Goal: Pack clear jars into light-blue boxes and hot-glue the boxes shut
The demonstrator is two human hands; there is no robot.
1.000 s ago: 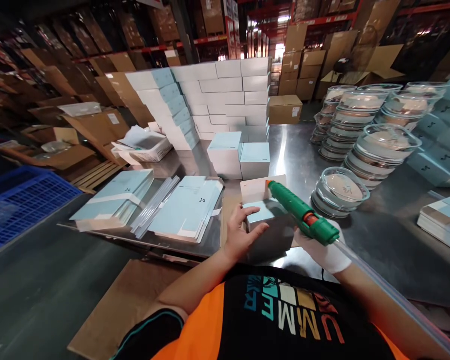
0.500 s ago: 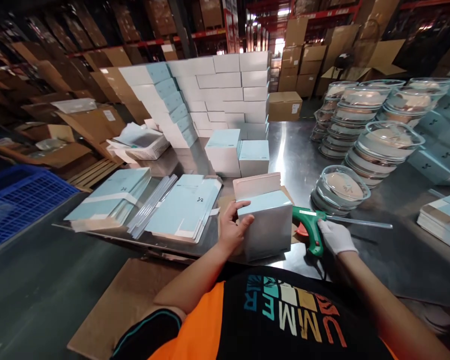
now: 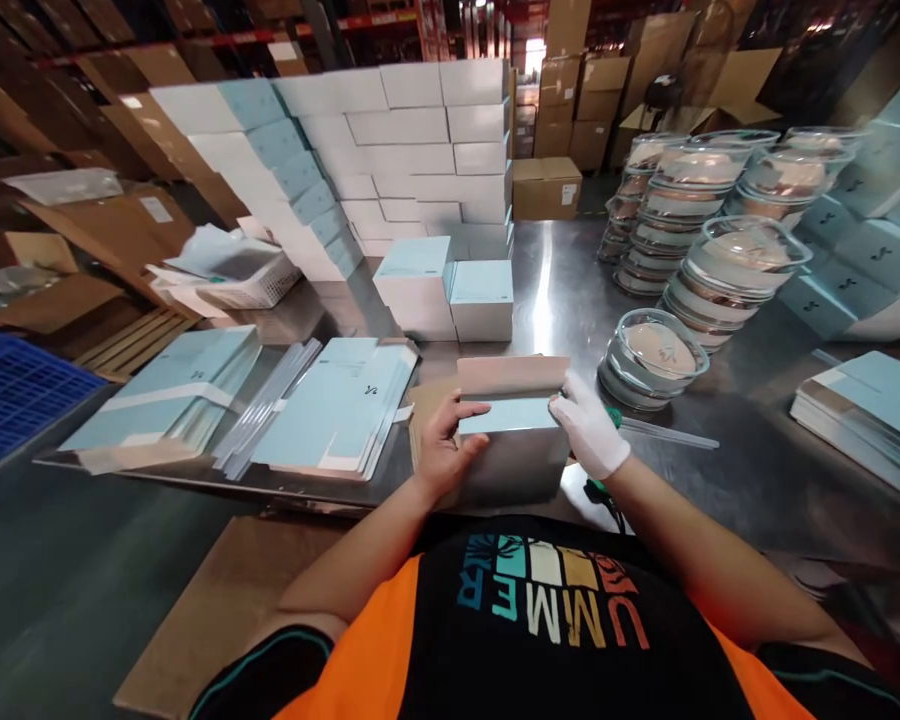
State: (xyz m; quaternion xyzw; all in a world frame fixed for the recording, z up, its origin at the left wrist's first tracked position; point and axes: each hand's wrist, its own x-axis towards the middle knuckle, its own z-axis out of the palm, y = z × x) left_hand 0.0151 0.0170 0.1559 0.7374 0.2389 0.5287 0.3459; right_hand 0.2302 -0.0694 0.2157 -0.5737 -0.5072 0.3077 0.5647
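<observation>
A white box with a pale blue top (image 3: 516,440) stands on the steel table right in front of me, its brown lid flap raised at the back. My bare left hand (image 3: 442,447) grips the box's left side. My right hand (image 3: 589,428), in a white glove, presses against its right side near the top. The green glue gun (image 3: 607,450) lies on the table behind my right hand, mostly hidden, with a clear glue stick (image 3: 667,434) poking out to the right.
Flat blue box blanks (image 3: 337,405) and another pile (image 3: 165,385) lie to the left. Two finished boxes (image 3: 450,295) and a wall of stacked boxes (image 3: 390,170) stand behind. Stacks of clear lidded bowls (image 3: 720,260) sit right, with one nearer stack (image 3: 649,355).
My right hand put the glue gun down on the table and moved onto the right side of the box. My left hand stayed on the box. The view tilted slightly down.
</observation>
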